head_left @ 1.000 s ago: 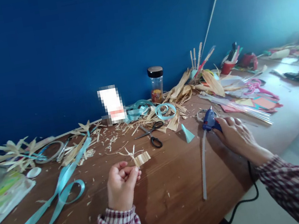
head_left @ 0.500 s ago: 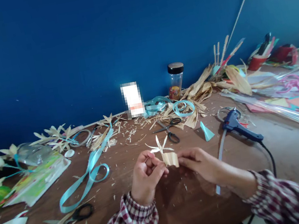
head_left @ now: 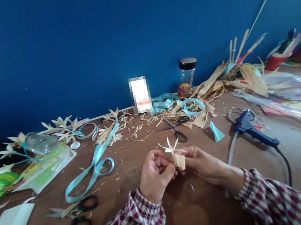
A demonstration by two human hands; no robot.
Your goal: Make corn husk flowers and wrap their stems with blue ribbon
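**A:** What's on the left?

**B:** A row of finished husk flowers (head_left: 59,125) lies along the wall, some tied with blue. A loose ribbon (head_left: 95,164) curls over the table (head_left: 146,221), and black scissors (head_left: 81,217) lie near the front edge.

**A:** And the hands?

**B:** They meet in the middle, just above the table. The left hand (head_left: 155,173) is curled shut, its fingertips pinching a small flower (head_left: 171,148) from below. The right hand (head_left: 203,163) pinches a husk strip (head_left: 180,160) folded around the flower's base.

**A:** How far along is this one?

**B:** The petals are cut and spread. The strip looks only partly wrapped, and I can't tell whether it is stuck down yet. I'd say the flower head is done and its base is not.

**A:** Anything to the right?

**B:** The glue gun (head_left: 254,131) lies on the table, apart from the right hand, with a blue cone (head_left: 217,132) beside it. Behind them is a pile of uncut husks (head_left: 215,83), so plenty of material is unused.
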